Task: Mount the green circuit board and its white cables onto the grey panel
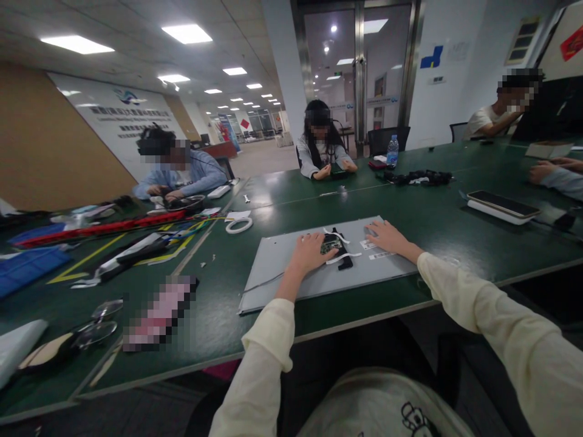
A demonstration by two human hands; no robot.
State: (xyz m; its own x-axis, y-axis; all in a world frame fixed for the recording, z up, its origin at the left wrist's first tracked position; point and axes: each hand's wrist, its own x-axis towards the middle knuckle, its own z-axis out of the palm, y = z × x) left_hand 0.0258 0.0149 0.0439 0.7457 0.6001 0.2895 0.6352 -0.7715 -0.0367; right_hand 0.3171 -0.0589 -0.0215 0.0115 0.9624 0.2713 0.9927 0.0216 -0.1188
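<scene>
A flat grey panel (pixel 282 255) lies on the green table in front of me. On it sits a small circuit board (pixel 328 243) beside a black bracket-like part (pixel 345 262), with white strips (pixel 344 258) across them. My left hand (pixel 310 254) rests over the board's left side, fingers extended and thumb spread toward the lower strip; its fingertips partly cover the board. My right hand (pixel 388 237) lies on the panel's right part, fingers apart, next to white labels (pixel 380 255). It holds nothing. A thin cable (pixel 262 283) runs from under my left wrist to the panel's left edge.
Left of the panel are a white tape roll (pixel 239 225), a pixelated pink object (pixel 161 312), eyeglasses (pixel 98 325) and blue trays (pixel 31 267). A phone on a white box (pixel 503 206) lies right. A bottle (pixel 392 152) and black cables (pixel 419 176) are farther back. Several people sit around.
</scene>
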